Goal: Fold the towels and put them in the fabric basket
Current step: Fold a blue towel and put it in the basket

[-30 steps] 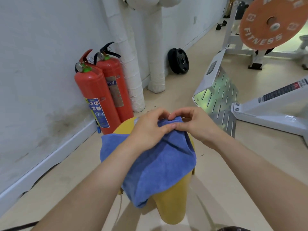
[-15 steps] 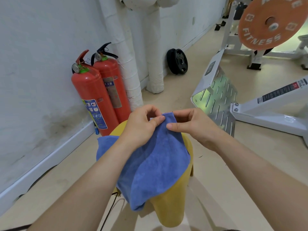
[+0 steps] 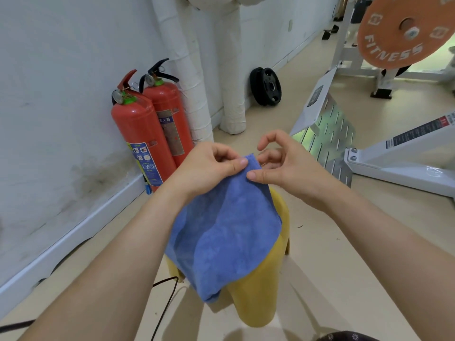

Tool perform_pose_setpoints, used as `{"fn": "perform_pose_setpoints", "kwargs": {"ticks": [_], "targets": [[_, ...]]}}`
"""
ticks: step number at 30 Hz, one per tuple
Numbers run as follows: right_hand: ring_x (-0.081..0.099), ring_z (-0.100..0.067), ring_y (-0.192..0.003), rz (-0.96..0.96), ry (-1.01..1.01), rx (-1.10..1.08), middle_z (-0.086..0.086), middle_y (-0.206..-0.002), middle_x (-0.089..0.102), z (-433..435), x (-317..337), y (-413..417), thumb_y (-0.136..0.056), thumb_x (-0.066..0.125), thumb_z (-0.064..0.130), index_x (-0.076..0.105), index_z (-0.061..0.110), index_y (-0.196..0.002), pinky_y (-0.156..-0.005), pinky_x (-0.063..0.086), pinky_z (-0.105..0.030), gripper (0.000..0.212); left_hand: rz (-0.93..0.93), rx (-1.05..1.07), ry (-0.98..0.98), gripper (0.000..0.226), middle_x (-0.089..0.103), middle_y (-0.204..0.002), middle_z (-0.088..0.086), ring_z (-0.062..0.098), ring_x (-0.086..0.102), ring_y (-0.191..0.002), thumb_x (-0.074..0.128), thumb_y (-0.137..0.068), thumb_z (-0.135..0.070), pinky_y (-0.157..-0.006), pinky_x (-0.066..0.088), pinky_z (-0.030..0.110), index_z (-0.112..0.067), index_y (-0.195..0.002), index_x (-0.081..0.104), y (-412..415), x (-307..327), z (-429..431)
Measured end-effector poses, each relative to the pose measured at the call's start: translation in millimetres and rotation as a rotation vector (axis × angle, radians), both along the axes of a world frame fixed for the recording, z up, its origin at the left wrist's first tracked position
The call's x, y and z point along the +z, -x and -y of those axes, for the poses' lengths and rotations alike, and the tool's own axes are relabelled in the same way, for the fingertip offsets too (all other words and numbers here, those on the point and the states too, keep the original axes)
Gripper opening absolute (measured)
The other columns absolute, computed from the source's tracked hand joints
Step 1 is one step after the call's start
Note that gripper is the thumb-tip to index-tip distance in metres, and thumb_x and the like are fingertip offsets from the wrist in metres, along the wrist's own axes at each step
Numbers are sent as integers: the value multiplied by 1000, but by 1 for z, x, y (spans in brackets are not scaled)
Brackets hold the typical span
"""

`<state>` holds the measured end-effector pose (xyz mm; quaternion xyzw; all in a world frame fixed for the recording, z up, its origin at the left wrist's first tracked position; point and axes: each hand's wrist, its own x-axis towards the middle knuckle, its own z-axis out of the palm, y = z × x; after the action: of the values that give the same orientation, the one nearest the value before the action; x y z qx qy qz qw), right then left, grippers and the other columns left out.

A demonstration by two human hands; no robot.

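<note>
Head view: a blue towel [image 3: 226,232] is held up at centre. Its top corner is pinched by the L hand [image 3: 206,168] btw thumb and fingers. The edge just right of that corner is pinched by the R hand [image 3: 283,166], thumb in front, fingers curled behind, index finger raised off the cloth. The rest of the towel is hung down in front of a yellow object [image 3: 258,296]; contact there can't be told. Two red extinguishers [image 3: 147,134] are stood at the left wall, w/ white wrapped pipes [image 3: 194,94] just right of them. Black weight plates [image 3: 267,86] are leaned on the far wall. An orange plate [image 3: 403,33] marked FITNESS is seen top right, above a white gym frame [image 3: 406,153]. A black cable [image 3: 167,299] is laid on the floor, near left.
</note>
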<state>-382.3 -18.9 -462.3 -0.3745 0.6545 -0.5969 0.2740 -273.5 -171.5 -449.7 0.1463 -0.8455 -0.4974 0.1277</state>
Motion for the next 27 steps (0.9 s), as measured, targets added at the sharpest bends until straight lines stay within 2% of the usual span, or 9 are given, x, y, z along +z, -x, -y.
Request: {"fn": "perform_pose_setpoints", "kwargs": {"ticks": [3,5,7,10,13,17,21,24,27], "targets": [[68,-22,-102,56,-222,299,-10,-111,71,-6,-8,-3,-79,73,0,61,9,-115,-94,53,-34,39,-130,27,-80,19,64,-67,-3,7,53,-63,64,-89,-16,-64,43,21,-17,-71,69,-6,17,-5],[67,-21,-107,-18,-419,466,-8,-113,72,-12,-13,-5,-81,73,3,68,6,-111,-96,51,-33,30,-237,31,-175,22,60,-62,-8,5,52,-61,61,-90,-15,-60,42,17,-19,-68,65,-14,34,-3],[68,-23,-104,-44,-491,526,-7,-108,74,-22,-6,-1,-81,74,7,72,6,-103,-93,51,-31,23,-350,53,-205,19,63,-70,-5,8,55,-68,58,-88,-20,-66,46,20,-20,-71,65,-26,52,1],[71,-17,-84,79,-394,525,-6,-93,75,-41,31,13,-76,71,14,77,12,-87,-74,54,-23,12,-486,239,-206,18,64,-85,5,16,58,-83,53,-93,-22,-80,49,31,-18,-78,64,-44,78,15],[71,-21,-76,119,-374,397,-13,-90,74,-44,74,29,-76,70,14,76,11,-85,-64,57,-26,12,-603,482,-247,23,60,-77,0,11,55,-71,49,-99,-18,-69,48,25,-18,-77,58,-48,101,33],[65,-22,-80,-219,-283,-23,-21,-99,71,-18,121,47,-87,67,17,70,6,-97,-75,50,-34,15,-639,595,-264,25,48,-70,-2,8,43,-62,47,-99,-15,-60,38,25,-21,-75,52,-32,122,63],[51,-3,-63,-605,54,-417,-6,-76,61,-9,171,38,-86,64,16,68,8,-90,-57,40,-13,9,-853,553,-185,18,55,-70,-4,7,45,-62,49,-97,-17,-57,35,23,-22,-80,53,-30,158,79],[49,4,-60,-858,160,-454,-4,-75,60,-27,192,20,-82,66,14,66,7,-88,-57,37,-10,9,-973,484,-96,12,60,-74,-9,12,48,-72,51,-93,-20,-66,36,30,-25,-84,55,-48,172,72],[49,3,-60,-885,29,-328,-4,-71,58,-54,168,5,-77,71,6,62,8,-81,-57,37,-8,10,-908,415,-15,16,63,-82,-8,14,52,-79,50,-95,-16,-73,39,33,-27,-88,59,-79,136,57]]}}
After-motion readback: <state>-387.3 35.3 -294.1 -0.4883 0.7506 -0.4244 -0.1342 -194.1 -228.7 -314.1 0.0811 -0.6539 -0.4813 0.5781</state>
